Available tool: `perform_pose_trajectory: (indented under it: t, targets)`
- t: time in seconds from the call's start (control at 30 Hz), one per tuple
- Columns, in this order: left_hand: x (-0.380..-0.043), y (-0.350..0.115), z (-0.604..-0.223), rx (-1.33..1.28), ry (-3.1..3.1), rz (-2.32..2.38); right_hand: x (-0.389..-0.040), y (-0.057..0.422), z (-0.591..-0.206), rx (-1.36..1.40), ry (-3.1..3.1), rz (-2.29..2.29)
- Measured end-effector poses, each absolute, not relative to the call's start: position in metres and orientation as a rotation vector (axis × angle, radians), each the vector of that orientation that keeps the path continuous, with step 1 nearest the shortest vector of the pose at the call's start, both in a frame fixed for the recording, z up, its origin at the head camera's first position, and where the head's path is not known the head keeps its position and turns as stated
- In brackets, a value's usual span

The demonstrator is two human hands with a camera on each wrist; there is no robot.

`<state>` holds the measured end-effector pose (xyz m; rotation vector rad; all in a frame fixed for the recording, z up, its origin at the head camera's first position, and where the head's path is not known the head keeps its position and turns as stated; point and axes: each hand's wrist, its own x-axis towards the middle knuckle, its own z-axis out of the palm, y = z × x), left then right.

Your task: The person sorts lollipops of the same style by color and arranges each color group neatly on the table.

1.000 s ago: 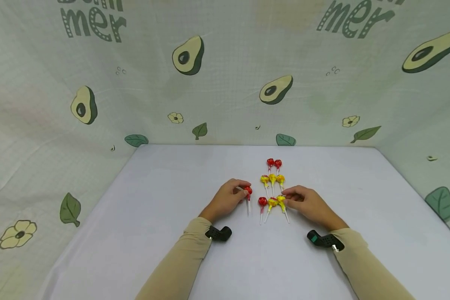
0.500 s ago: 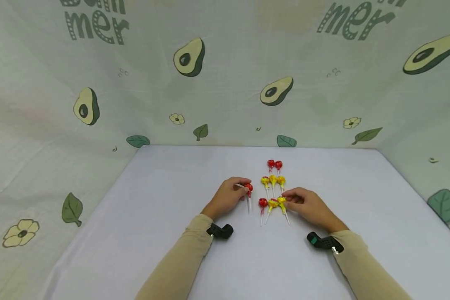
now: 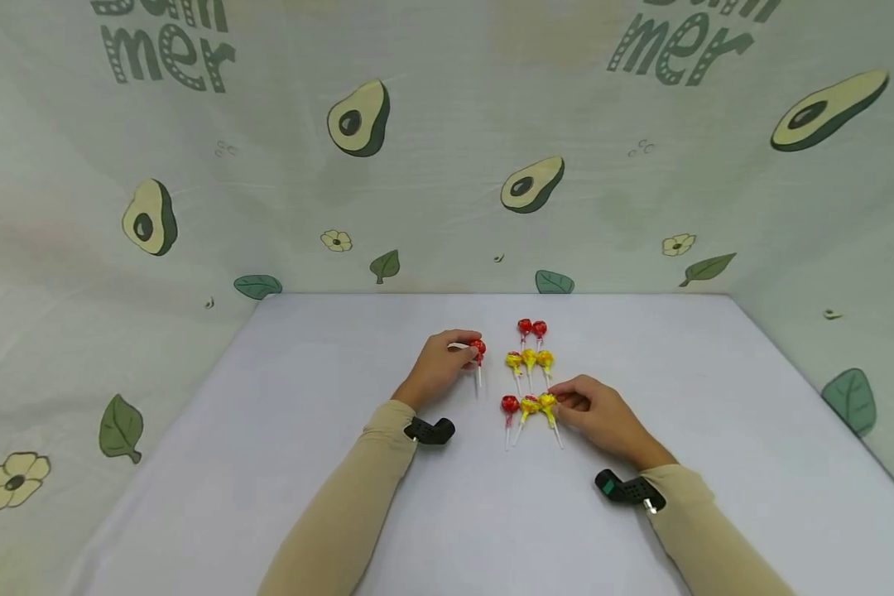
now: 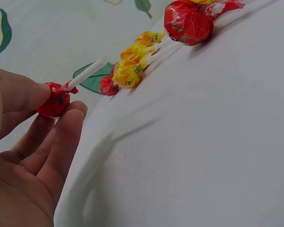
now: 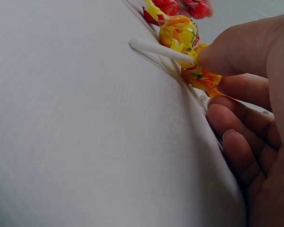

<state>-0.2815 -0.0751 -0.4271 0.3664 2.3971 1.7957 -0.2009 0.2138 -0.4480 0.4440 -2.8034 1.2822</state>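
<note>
My left hand (image 3: 435,366) pinches a red-wrapped lollipop (image 4: 54,100) by its head between thumb and fingers. In the left wrist view its white stick points up to the right, and a shadow falls on the cloth. The right hand (image 3: 599,414) pinches a yellow lollipop (image 5: 201,78) at the right end of the front row. Beside that one lie another yellow lollipop (image 3: 529,405) and a red lollipop (image 3: 510,404). Farther back is a row of three yellow lollipops (image 3: 530,358), and behind these, two red lollipops (image 3: 540,329) lie side by side.
A white cloth-covered table (image 3: 328,497) spreads under both hands. Behind it hangs a pale curtain (image 3: 447,149) printed with avocados, leaves and flowers. Each wrist carries a black strap-on camera, the left camera (image 3: 430,430) and the right camera (image 3: 629,488).
My left hand has moved toward the table's back with the red lollipop, now level with the yellow middle row. The right hand stays at the front row's right end. The head view has shifted slightly.
</note>
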Motion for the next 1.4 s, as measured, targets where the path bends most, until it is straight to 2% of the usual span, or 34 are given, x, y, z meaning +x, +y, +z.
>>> perform_pose_trajectory:
  t: [0.3, 0.67, 1.4]
  targets:
    - [-0.303, -0.073, -0.425, 0.271, 2.277, 2.004, -0.201, 0.211, -0.445, 0.488, -2.789, 1.268]
    - [-0.310, -0.066, -0.426, 0.278, 2.360, 1.859, -0.197, 0.212, -0.447, 0.509, -2.764, 1.258]
    - [-0.328, -0.047, -0.423, 0.266, 2.290, 1.908, -0.198, 0.212, -0.445, 0.506, -2.783, 1.241]
